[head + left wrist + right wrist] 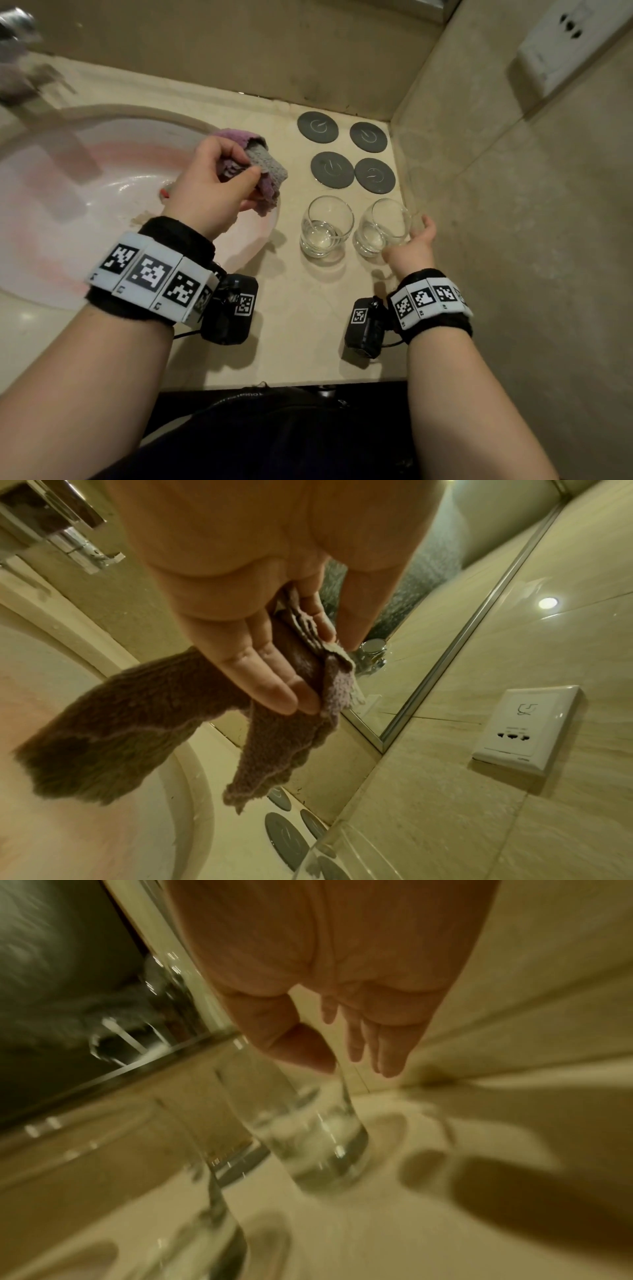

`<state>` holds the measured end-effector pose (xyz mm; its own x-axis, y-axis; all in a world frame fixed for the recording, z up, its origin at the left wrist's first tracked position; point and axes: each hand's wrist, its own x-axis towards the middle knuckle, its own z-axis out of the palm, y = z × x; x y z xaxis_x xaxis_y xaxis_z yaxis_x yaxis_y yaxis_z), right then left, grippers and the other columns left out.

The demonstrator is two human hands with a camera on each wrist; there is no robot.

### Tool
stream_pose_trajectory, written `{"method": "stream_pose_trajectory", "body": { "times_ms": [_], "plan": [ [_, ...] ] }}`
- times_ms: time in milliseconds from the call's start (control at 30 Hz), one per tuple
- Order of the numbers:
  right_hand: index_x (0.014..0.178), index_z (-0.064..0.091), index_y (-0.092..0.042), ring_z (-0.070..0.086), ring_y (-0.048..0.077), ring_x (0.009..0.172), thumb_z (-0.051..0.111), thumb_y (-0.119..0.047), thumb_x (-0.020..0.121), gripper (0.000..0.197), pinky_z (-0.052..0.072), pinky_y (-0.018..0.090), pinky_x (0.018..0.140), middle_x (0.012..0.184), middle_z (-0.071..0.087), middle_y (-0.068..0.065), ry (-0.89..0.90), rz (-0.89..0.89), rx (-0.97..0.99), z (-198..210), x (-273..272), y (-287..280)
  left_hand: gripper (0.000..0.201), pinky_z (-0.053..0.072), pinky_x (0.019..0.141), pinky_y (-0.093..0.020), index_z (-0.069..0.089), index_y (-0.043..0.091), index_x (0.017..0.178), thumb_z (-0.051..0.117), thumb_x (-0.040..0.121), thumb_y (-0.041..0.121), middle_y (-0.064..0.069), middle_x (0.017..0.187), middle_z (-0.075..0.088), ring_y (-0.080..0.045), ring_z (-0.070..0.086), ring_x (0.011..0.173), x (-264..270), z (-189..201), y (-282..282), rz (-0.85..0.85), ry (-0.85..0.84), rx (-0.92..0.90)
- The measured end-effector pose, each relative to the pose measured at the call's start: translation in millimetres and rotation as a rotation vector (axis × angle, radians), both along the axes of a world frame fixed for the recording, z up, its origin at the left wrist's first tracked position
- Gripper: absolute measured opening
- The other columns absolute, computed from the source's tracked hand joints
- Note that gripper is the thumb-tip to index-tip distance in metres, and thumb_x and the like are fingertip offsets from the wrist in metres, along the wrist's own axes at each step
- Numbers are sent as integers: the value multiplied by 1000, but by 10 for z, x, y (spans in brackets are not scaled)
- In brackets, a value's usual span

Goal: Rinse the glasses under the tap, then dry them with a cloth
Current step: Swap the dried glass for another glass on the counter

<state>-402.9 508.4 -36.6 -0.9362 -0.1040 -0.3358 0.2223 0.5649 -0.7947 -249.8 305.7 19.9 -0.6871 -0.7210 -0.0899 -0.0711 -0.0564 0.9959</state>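
Two clear glasses stand upright side by side on the beige counter, each with a little water at the bottom: the left glass (325, 226) and the right glass (376, 229). My left hand (245, 164) hovers over the sink's right rim and pinches a purple-grey cloth (269, 164) between thumb and fingers. In the left wrist view the cloth (113, 737) hangs from that hand (325, 669). My right hand (407, 240) is open at the right glass's right side. In the blurred right wrist view its fingers are straight above the glass (318, 1131); I cannot tell whether they touch it.
The white sink basin (51, 205) fills the left, with the chrome tap (20, 24) above it. Several grey round coasters (332, 169) lie behind the glasses. A tiled wall (513, 240) with a white socket (561, 44) stands close on the right. The counter's front edge (291, 380) is near my body.
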Motion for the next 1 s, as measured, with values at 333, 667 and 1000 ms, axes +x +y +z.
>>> {"method": "stream_pose_trajectory", "body": {
  "times_ms": [333, 667, 1000],
  "plan": [
    [111, 58, -23, 57, 9, 105, 53, -16, 92, 21, 46, 28, 96, 112, 60, -7, 447, 335, -50, 945, 314, -492, 37, 51, 82, -56, 29, 30, 96, 59, 87, 12, 2, 95, 52, -29, 61, 92, 315, 129, -101, -94, -64, -243],
    [135, 37, -29, 65, 21, 101, 35, -88, 68, 89, 56, 40, 85, 125, 61, 5, -75, 724, -406, 747, 1516, -1937, 68, 47, 61, -24, 23, 21, 128, 66, 78, 6, 7, 78, 53, -14, 61, 68, 1181, 334, -820, -65, -192, -565],
    [113, 64, -7, 66, 25, 100, 62, -42, 79, 49, 55, 34, 82, 108, 68, 15, -859, 685, -966, 667, 2578, -3325, 60, 42, 101, -25, 46, 28, 133, 66, 80, 8, 7, 146, 29, -7, 48, 120, 2297, 388, -2090, -209, -243, -630]
  ]
}}
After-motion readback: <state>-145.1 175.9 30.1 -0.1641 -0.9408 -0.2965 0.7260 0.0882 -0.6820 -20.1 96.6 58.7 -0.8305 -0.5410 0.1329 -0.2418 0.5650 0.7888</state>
